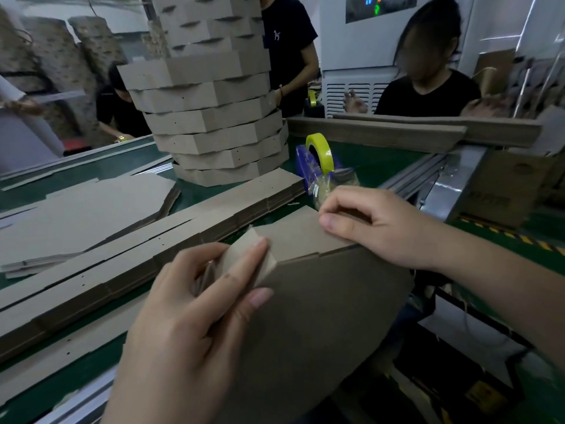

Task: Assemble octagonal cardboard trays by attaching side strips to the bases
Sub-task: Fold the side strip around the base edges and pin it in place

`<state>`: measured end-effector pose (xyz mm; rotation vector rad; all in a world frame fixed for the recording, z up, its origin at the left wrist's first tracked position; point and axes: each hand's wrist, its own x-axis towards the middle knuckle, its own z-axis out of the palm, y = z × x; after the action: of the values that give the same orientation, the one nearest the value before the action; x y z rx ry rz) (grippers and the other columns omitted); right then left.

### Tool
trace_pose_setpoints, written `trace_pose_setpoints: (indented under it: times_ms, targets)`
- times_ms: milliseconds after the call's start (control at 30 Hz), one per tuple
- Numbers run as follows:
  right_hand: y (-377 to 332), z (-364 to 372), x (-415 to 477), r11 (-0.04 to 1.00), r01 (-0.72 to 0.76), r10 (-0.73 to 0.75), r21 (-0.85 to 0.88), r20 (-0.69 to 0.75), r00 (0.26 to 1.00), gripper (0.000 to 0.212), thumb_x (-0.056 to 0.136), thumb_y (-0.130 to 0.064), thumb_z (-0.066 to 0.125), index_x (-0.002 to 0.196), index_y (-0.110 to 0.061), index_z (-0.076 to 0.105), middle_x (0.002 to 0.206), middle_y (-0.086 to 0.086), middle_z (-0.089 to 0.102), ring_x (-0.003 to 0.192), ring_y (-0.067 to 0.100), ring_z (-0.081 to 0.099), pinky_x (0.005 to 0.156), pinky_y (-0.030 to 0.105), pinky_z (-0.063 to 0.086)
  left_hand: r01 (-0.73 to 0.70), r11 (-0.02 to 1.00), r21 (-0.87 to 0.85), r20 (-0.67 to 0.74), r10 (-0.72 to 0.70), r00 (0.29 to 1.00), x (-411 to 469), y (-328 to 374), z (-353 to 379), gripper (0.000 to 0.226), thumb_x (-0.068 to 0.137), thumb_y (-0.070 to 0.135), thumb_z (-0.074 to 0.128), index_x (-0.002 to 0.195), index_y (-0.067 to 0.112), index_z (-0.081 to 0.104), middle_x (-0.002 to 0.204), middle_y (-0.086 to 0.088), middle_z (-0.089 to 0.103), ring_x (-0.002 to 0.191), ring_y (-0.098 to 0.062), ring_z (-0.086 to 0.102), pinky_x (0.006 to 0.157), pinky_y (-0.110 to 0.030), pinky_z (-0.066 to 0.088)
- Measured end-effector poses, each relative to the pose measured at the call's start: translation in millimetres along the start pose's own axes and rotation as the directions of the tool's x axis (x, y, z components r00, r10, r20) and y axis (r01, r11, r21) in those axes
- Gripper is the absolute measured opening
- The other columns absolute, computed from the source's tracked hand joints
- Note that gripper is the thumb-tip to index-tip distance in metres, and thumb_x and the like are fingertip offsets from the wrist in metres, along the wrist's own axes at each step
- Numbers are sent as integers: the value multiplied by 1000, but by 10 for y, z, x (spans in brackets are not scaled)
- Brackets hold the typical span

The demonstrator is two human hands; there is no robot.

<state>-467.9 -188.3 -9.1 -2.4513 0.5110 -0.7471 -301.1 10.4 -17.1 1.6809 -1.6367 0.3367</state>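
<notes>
Cardboard fills the lower part of the view: an octagonal base (321,316) held up off the green work surface (382,163), tilted toward the wearer, with a side strip (293,237) standing along its far edge. The left hand (189,325) is closed on 1 end of that strip, pinching a short pale flap (247,261) between thumb and forefinger right at a corner of the base. The right hand (376,224) is curled narrow, its fingertips pressing the top edge of the strip further along; whether it also holds a piece of tape cannot be told. Just beyond the right hand sits a blue tape dispenser (308,169) with a yellow roll (321,151), crumpled clear tape trailing toward the knuckles. Beyond the left hand lie flat stacks of unused strips (122,264), and further off stands a tall stack of finished trays (214,123). The step in hand looks to be folding the strip round a corner and seating it against the base edge. To do it well, the crease of the strip should land exactly on the corner of the octagon, so the left hand ought to hold the flap tight against the base while the right slides along, pressing the notched edge flush before any tape goes on. A gap at this corner would likely carry round all 8 sides, so squareness here matters most
</notes>
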Motion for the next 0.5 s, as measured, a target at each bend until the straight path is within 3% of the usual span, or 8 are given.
trace_pose_setpoints:
  times_ms: [133,233,300,400,500]
  targets:
    - [-69,59,-41,989,27,-35,-143,-55,998,43,89,-59,36,90,-27,64,83,-14,59,80,6,56,74,36,48,39,996,-79,-2,-40,999,-116,-86,69,46,86,46,49,131,39,55,114,1,58,96,-22,60,81,-19,42]
    - [-100,165,-58,977,40,-52,-208,-52,997,45,91,-57,33,91,-24,64,84,-14,58,80,5,56,75,39,49,89,990,-109,46,-84,995,-179,-177,60,49,85,49,47,134,47,46,116,4,57,99,-18,60,80,-12,40]
    - [-135,222,-56,971,42,-56,-237,-53,997,48,89,-58,29,92,-24,63,85,-14,57,81,5,55,74,38,49,84,991,-100,66,-77,995,-147,-203,35,45,86,49,46,129,44,56,116,6,57,103,-15,59,81,-15,43]
    - [-227,297,-14,963,52,-63,-263,-37,997,50,88,-58,27,94,-24,62,88,-11,58,84,10,57,73,40,49,16,1000,13,126,-18,992,38,-136,38,39,88,50,45,120,39,65,116,5,60,102,-19,61,82,-35,50]
    - [-279,377,28,970,76,-84,-232,-23,996,34,94,-47,37,94,-22,62,91,-9,60,87,12,57,76,41,49,-79,987,140,210,48,976,192,-53,76,40,90,50,41,116,37,69,108,4,64,93,-21,62,72,-39,53]
